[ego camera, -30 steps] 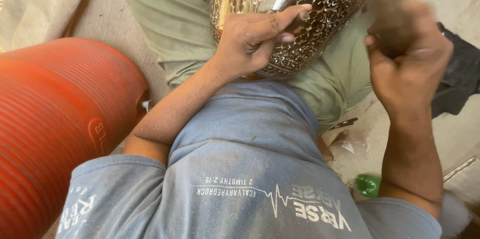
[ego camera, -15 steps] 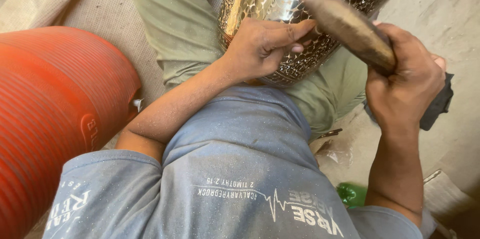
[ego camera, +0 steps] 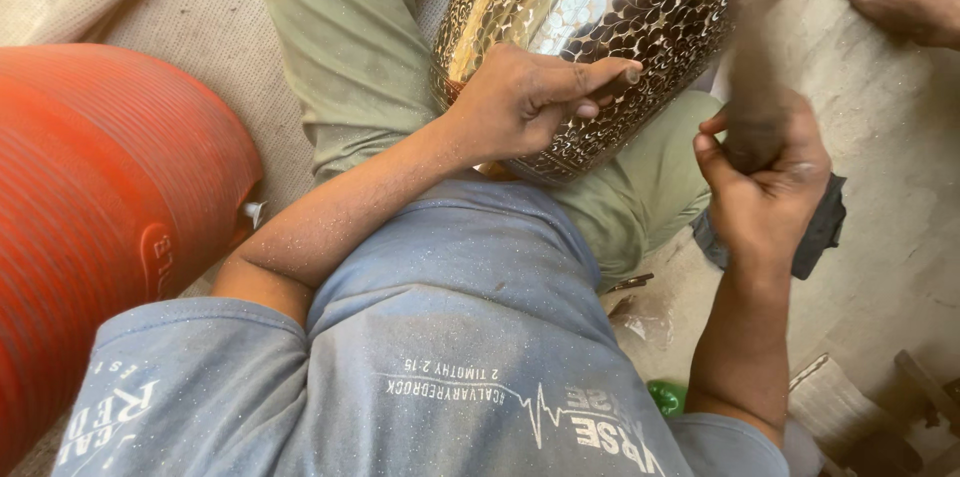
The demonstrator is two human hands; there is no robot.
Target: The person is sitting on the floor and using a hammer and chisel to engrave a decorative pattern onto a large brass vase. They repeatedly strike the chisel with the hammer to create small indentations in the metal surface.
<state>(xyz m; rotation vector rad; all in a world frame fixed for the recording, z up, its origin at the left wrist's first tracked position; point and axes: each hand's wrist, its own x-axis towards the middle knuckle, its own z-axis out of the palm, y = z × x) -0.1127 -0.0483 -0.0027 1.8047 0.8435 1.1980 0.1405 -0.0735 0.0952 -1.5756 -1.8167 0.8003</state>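
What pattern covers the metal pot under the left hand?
Shiny metal pot: rows of small hammered dimples, like scales; head view.

A dusty concrete floor (ego camera: 900,137) lies in daylight. A woven mat (ego camera: 200,47) covers its left part, beside a ribbed orange barrel (ego camera: 90,197); a dark cloth (ego camera: 825,232) rests rightward.
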